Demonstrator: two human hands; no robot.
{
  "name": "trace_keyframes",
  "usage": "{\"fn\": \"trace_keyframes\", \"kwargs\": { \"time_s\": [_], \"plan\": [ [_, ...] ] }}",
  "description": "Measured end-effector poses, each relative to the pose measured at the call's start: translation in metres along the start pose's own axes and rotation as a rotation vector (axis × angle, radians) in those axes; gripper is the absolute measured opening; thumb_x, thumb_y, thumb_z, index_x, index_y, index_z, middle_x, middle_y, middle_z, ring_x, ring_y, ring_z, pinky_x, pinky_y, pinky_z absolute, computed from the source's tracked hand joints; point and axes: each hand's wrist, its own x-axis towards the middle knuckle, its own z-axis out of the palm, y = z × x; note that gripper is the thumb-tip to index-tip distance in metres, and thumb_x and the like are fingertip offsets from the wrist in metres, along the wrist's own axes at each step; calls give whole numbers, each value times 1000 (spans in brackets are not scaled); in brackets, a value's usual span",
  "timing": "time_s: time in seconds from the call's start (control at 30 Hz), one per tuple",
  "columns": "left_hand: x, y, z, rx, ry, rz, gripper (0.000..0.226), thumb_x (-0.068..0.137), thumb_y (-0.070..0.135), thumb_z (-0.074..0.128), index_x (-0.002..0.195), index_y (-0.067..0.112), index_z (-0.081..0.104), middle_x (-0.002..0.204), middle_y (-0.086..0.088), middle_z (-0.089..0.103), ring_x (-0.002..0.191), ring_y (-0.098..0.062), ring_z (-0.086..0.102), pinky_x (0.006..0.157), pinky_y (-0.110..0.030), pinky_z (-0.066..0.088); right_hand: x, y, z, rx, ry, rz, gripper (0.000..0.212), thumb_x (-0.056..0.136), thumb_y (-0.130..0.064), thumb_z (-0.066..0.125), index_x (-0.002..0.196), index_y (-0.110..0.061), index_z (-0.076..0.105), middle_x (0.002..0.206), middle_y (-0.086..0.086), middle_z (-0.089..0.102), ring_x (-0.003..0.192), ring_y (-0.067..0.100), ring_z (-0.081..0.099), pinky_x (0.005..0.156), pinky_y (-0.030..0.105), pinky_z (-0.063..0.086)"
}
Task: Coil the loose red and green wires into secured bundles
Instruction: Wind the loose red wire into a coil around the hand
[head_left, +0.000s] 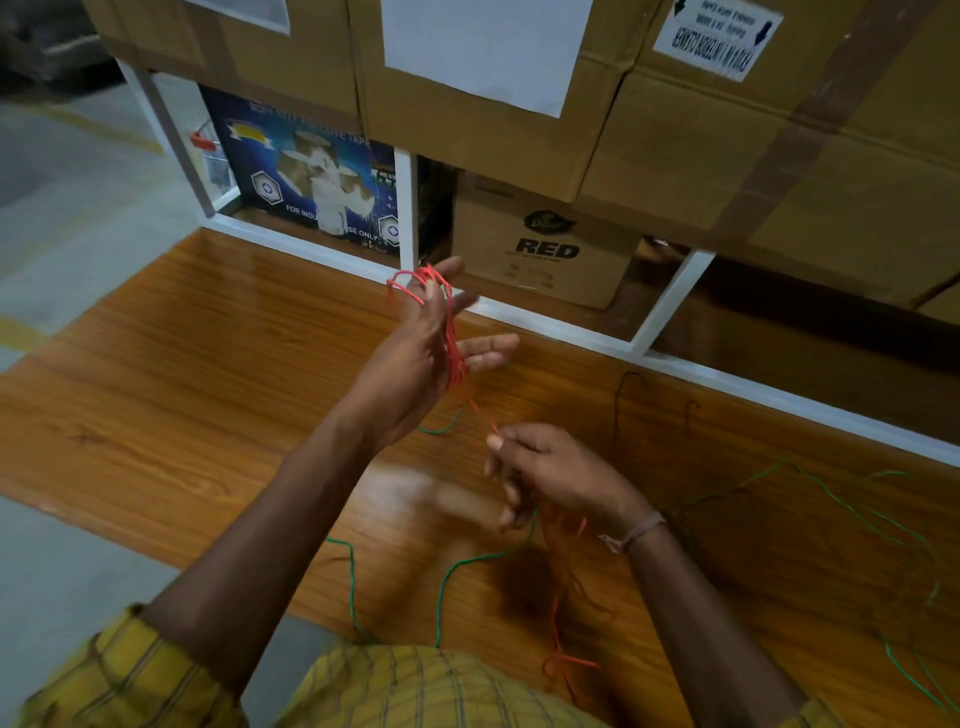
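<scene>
The fingers (441, 283) of the left hand (415, 358) are spread and nearly straight, raised off the desk (182, 364), and the red wire (451, 345) is looped several times around them, the turns running from the fingertips down across the palm toward the thumb. Nothing clamps those turns; they sit there only because the fingers stay splayed. From the bottom of the coil 1 strand of red wire drops to the right hand (558, 475), whose thumb and forefinger pinch it just below the coil while the other fingers curl loosely underneath. Past that pinch the red wire trails down and ends in a loose tangle near the desk's front edge by the yellow checked shirt (415, 691).

The green wire (447, 577) lies uncoiled on the desk, 1 stretch curving under the right hand and more of it sprawled out to the right. Cardboard boxes (545, 244) stand behind on a white shelf frame (670, 299).

The likely trouble: if the left fingers relax or close together, the red loops could slide off and spring apart. The red tail also crosses the green wire near the right wrist, so pulling more through may drag green along or snag into a knot. Slack feeding would leave uneven turns, hard to tie off.
</scene>
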Motion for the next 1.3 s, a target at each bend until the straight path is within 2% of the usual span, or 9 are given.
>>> {"fn": "trace_keyframes", "kwargs": {
  "time_s": [0.2,0.47,0.53,0.6,0.67,0.77,0.87,1.1,1.3],
  "plan": [
    [17,-24,-36,1108,109,146,61,112,55,32,161,19,33,159,-18,35,149,-36,42,125,-52,33,-26,-10,-24,-5,-436,56,12,108,-17,55,116,-8,58,73,13,70,78,31,76,69,37,54],
    [-2,-29,-40,1458,-282,-205,64,113,54,25,170,26,15,157,-17,55,140,-33,55,112,-38,40,-46,-28,-68,62,-497,-102,25,106,-6,54,126,9,55,65,10,55,67,25,71,80,50,56],
    [-8,-28,-37,1395,-276,-271,66,110,62,15,165,31,34,148,-13,64,135,-20,60,110,-39,40,-47,-29,-77,26,-458,-123,28,106,-8,54,131,5,55,64,10,50,74,29,69,89,58,49],
    [-13,-26,-35,1282,-260,-325,82,106,68,9,126,19,72,109,-6,76,89,5,65,88,-35,45,-47,-29,-82,-47,-387,-176,29,107,-10,52,132,5,56,64,8,45,79,28,66,88,49,51],
    [-16,-27,-35,1161,-335,-389,78,109,66,14,111,15,73,84,-2,70,60,-3,52,69,-30,42,-42,-30,-83,1,-269,-198,28,107,-11,52,126,8,58,65,6,42,74,24,61,88,46,57],
    [-21,-28,-30,853,-490,-517,46,116,48,27,127,26,66,78,-6,56,59,-18,38,56,-31,32,-29,-26,-82,96,-42,-193,25,108,-14,54,119,7,61,66,6,38,61,17,51,68,39,59],
    [-23,-21,-21,545,-570,-609,52,115,49,26,133,14,60,74,-7,47,55,-20,18,49,-31,16,-16,-18,-76,-48,179,-179,27,109,-21,54,107,3,66,66,3,44,55,13,49,55,29,49],
    [-25,-4,-30,-313,-671,-496,54,115,37,19,151,8,46,85,-10,58,43,-6,15,43,-21,19,1,0,-58,-191,205,-40,52,109,-47,46,96,-3,70,66,5,63,66,14,68,62,20,48],
    [-13,7,-30,-580,-567,-291,51,114,42,29,153,14,46,115,-15,66,56,-6,33,55,-22,24,1,25,-52,-291,213,-46,21,102,-31,68,92,-13,69,80,2,65,74,12,57,71,33,45]
  ]
}}
